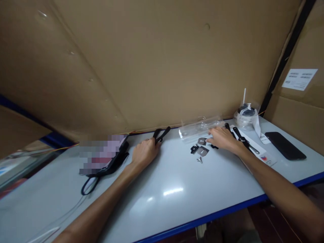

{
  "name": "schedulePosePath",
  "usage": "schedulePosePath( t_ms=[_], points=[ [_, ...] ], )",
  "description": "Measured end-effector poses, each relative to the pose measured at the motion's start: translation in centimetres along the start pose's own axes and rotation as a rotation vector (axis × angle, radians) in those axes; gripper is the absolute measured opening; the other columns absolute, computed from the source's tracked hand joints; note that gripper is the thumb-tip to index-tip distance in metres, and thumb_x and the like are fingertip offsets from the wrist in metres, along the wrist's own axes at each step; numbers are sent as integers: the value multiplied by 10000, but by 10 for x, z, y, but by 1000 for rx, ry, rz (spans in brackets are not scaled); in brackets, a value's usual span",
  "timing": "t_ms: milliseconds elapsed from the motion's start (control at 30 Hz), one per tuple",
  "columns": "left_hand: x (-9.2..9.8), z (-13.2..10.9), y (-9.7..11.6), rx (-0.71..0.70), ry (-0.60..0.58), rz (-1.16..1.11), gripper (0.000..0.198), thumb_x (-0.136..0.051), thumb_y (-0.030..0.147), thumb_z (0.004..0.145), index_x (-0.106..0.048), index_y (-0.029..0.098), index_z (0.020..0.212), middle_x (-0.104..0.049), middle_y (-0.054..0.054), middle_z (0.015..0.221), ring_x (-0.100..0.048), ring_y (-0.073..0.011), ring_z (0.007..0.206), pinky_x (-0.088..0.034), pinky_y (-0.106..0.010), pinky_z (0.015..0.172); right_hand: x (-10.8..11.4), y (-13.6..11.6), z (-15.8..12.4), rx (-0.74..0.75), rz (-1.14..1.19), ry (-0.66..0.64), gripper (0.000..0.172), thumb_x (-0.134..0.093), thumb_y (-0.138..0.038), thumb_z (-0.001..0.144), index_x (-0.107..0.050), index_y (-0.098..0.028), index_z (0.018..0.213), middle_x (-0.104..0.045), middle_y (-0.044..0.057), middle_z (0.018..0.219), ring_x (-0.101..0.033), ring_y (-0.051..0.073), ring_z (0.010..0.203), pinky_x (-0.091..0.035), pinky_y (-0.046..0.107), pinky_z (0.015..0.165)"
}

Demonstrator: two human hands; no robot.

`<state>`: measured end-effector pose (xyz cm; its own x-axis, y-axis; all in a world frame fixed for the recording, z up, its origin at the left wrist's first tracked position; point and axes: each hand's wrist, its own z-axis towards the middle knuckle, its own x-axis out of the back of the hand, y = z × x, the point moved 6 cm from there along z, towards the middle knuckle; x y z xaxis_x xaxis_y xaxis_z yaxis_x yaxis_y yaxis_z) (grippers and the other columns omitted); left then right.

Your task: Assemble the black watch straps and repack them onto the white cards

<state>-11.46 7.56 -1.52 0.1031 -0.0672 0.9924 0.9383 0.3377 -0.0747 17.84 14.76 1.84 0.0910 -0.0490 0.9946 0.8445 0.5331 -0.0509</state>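
While both forearms reach across the white bench (pixel 177 189), the left hand (pixel 144 152) lies near the middle of the far edge. Its fingers are curled tight around the near end of a black forked part (pixel 162 134), whose two prongs point toward the cardboard sheet (pixel 162 60) leaning over that edge. The right hand (pixel 222 138) rests closer to the right end, palm down, fingers spread and gripping nothing. Its fingertips (pixel 208 139) reach the grey metal plates (pixel 202 146); whether they press on the nearest plate or stop just short is hard to tell at this size. These plates lie flat on the bench, just in front of a clear plastic bag (pixel 194 130) set along the far edge. A small black bracket (pixel 194 149) sits just left of the plates, and two screws (pixel 199 159) lie on their near side. Long black tools (pixel 240 135) lie beside the right wrist, across a white card (pixel 265 157). A wrapped round container (pixel 246 114) stands at the far right corner, with a black phone (pixel 285 145) near it toward the right end. Left of the left hand lies a black strap (pixel 106 168).
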Motion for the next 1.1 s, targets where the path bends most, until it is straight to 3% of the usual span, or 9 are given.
schedulePosePath(
  t_ms=[167,333,367,467,600,700,767,900,1100],
  points=[
    [2,2,-12,45,45,-371,294,-468,382,912,-669,169,879,-692,-121,802,-657,-288,767,-345,-292,586,-17,-9,1,41,16,-14,357,-635,-436,900,-715,-160,1112,-683,189,1196,-673,318,1046,-476,343,812],
    [22,-15,-6,106,165,-1337,273,-646,411,801,-543,177,706,-499,23,600,-472,-128,559,-347,-229,540,-22,-6,6,53,122,-22,261,-695,-347,863,-711,-172,1056,-692,152,1143,-657,295,1052,-445,311,784],
    [26,-22,2,128,127,-1538,279,-669,414,793,-525,182,733,-497,32,607,-463,-115,547,-372,-219,531,-23,-5,7,47,150,-29,254,-713,-334,845,-705,-170,1039,-695,142,1130,-653,286,1049,-437,300,773],
    [33,-47,36,140,-162,-1955,283,-680,370,826,-455,204,784,-479,55,603,-468,-91,511,-423,-192,503,-25,0,11,4,226,-58,291,-779,-333,773,-680,-172,994,-698,106,1096,-646,250,999,-412,271,720],
    [22,-78,70,185,-560,-1959,263,-571,340,929,-402,218,768,-361,98,514,-202,-38,338,-194,-145,323,-27,5,14,-49,303,-35,390,-826,-275,692,-628,-194,1017,-706,38,964,-638,194,848,-365,249,628],
    [7,-90,84,175,-718,-1904,328,-532,382,960,-367,217,731,-302,102,506,-134,-25,344,-107,-139,316,-29,7,17,-22,360,19,429,-807,-175,680,-606,-187,1059,-692,1,838,-618,166,755,-350,241,608],
    [1,-92,88,166,-733,-1898,346,-485,406,981,-358,214,722,-319,89,524,-168,-24,358,-122,-138,324,-31,7,20,-2,396,34,416,-804,-143,662,-623,-175,1035,-681,-6,799,-608,159,734,-350,237,609],
    [-1,-90,89,122,-648,-1932,256,-445,344,988,-391,209,777,-400,62,572,-256,-37,388,-165,-140,337,-32,6,23,18,427,-10,157,-776,-153,662,-638,-168,735,-625,-27,667,-567,145,660,-327,243,588],
    [2,-90,87,35,-540,-1868,219,-489,428,968,-427,231,895,-449,73,570,-308,-60,363,-221,-156,319,-12,5,17,5,672,6,141,-695,-230,724,-600,-169,641,-539,-48,567,-506,121,583,-329,243,560]
  ],
)
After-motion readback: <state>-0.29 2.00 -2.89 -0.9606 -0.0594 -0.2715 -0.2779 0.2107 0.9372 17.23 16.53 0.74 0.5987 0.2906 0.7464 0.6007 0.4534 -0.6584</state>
